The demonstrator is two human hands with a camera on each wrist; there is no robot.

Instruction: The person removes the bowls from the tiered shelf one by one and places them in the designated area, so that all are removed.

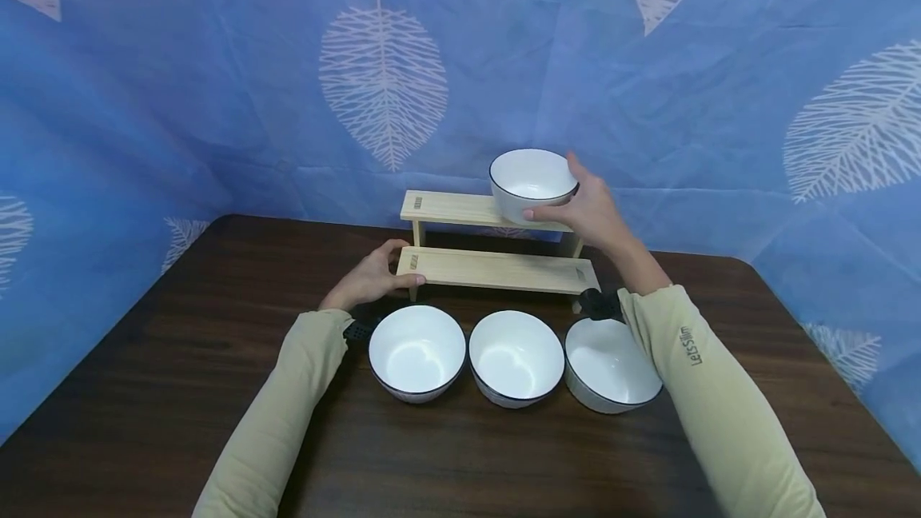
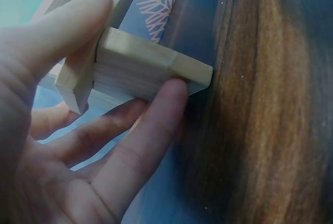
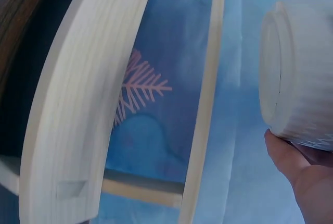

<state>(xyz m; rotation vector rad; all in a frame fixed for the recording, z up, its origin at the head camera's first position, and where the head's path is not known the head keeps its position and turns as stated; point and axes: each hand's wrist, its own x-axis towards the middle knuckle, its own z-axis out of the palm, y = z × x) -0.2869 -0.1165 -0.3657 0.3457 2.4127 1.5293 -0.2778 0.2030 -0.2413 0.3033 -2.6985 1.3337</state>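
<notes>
My right hand [image 1: 593, 210] grips a white bowl [image 1: 532, 176] with a dark rim, thumb on the near side and fingers at the right. In the right wrist view the bowl's base [image 3: 271, 67] hangs apart from the upper shelf [image 3: 205, 94]. A two-tier wooden rack [image 1: 496, 268] stands on the table beneath it. At the rack's left end my left hand [image 1: 368, 276] holds the lower shelf, thumb in front. The left wrist view shows its fingers [image 2: 166, 104] against the wooden side support [image 2: 140, 62].
Three more white bowls stand in a row before the rack: a left one [image 1: 417, 350], a middle one [image 1: 516, 356] and a right one [image 1: 612, 366], partly covered by the right sleeve. A blue leaf-patterned cloth [image 1: 252, 86] hangs behind the dark wooden table [image 1: 165, 358].
</notes>
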